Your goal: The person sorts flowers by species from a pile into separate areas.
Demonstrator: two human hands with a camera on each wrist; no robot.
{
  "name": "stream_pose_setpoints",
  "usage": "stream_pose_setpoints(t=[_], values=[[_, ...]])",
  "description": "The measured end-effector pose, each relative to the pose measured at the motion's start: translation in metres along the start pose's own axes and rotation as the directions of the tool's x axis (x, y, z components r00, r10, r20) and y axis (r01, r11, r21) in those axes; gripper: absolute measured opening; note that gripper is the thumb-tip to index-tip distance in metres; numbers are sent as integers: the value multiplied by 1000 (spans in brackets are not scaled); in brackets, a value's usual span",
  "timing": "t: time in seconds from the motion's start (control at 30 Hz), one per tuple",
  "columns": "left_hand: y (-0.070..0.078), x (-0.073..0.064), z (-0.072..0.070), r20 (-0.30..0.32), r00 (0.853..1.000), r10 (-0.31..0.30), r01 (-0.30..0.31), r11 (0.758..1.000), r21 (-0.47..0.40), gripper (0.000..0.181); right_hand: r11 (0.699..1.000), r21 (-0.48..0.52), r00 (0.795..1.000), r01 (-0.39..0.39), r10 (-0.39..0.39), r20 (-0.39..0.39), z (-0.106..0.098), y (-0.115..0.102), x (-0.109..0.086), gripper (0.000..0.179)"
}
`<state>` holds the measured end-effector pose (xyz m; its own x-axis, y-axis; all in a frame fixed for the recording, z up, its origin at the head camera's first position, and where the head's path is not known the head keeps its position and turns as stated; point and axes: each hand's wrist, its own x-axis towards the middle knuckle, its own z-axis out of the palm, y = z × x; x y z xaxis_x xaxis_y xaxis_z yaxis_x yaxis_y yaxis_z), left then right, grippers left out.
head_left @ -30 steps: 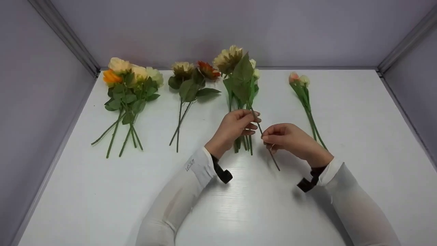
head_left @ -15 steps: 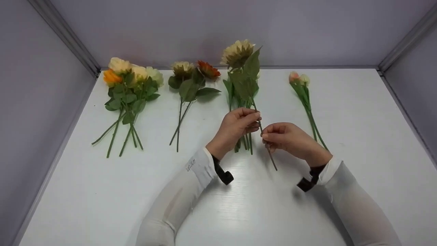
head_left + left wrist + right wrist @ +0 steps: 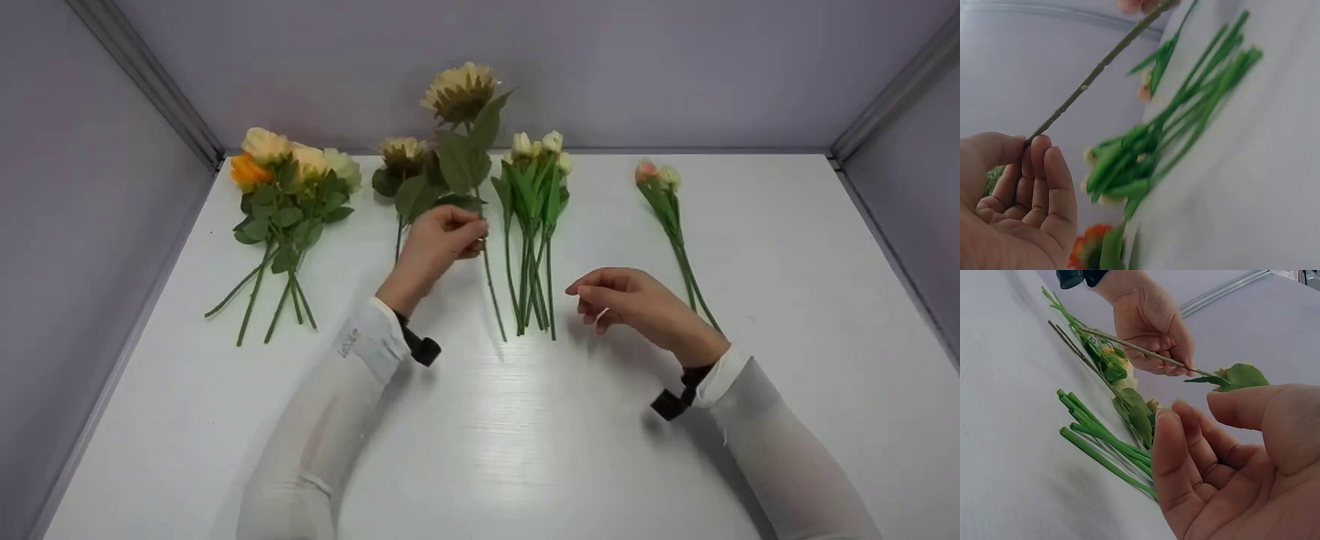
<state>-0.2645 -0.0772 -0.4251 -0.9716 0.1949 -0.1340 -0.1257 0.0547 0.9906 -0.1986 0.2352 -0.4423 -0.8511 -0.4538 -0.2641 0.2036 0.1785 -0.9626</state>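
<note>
My left hand [image 3: 439,247] pinches the stem of a pale yellow sunflower [image 3: 461,90] between thumb and fingers. The flower stands tilted above the table, its head up and its thin stem [image 3: 1100,64] hanging below the hand. Beneath and behind it lie another pale sunflower [image 3: 403,154] and an orange-red one [image 3: 1092,244], which the held leaves hide in the head view. My right hand [image 3: 630,304] hovers right of a bunch of white tulips [image 3: 534,195]. Its thumb and fingers are loosely bent and apart, with nothing between them, as the right wrist view shows.
At the far left lies a bunch of orange, peach and pale green roses [image 3: 289,187]. A pink and a white tulip [image 3: 667,202] lie on the right, their stem ends near the right wrist. Grey walls enclose the white table [image 3: 480,450] at the back and sides.
The left hand has carried the sunflower left and away from above the white tulips. The right hand has let go of its stem and stayed nearly in place.
</note>
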Motion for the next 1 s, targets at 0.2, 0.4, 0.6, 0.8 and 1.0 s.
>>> stream_pose_setpoints(t=[0.2, 0.4, 0.6, 0.8, 1.0], values=[[-3, 12, -58, -114, 992, -52, 77, 970, 229, 25, 999, -29, 1000, 18, -18, -4, -2, 1, -2, 51], [-11, 19, -76, -127, 987, -100, 139, 922, 360, 25, 999, -45, 1000, 17, -17, 1, -2, 0, -2, 52], [-20, 25, -75, -144, 982, -122, 175, 874, 454, 24, 998, -64, 1000, 13, -13, 2, -1, -2, -2, 52], [-20, 25, -74, -146, 980, -132, 186, 863, 469, 24, 997, -71, 1000, 24, -24, 2, -3, -4, -2, 51], [-16, 23, -75, -143, 980, -141, 192, 870, 455, 27, 996, -85, 999, 30, -31, -15, -8, -2, -3, 51]])
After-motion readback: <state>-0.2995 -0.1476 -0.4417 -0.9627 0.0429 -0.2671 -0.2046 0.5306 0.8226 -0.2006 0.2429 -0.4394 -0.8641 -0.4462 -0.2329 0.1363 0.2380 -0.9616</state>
